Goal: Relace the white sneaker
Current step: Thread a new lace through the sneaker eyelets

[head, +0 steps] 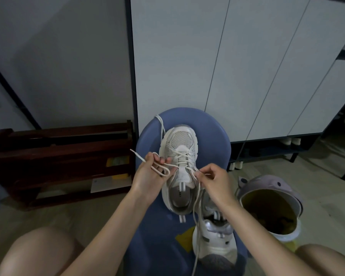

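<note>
No legible text anywhere (small print on sneaker tongue [182, 174] too blurred).

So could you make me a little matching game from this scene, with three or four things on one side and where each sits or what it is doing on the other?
Things:
1. white mesh sneaker
2. second white sneaker
3. lilac animal-eared bin
4. left hand

Places or states:
A. stands on the floor right of the round blue plastic stool, lid open
B. holds a looped end of the white cord lace
C. lies mid-stool, toe pointing away, partly laced
D. sits at the stool's near edge, toe towards the person

Pairs: 1-C, 2-D, 3-A, 4-B
</note>
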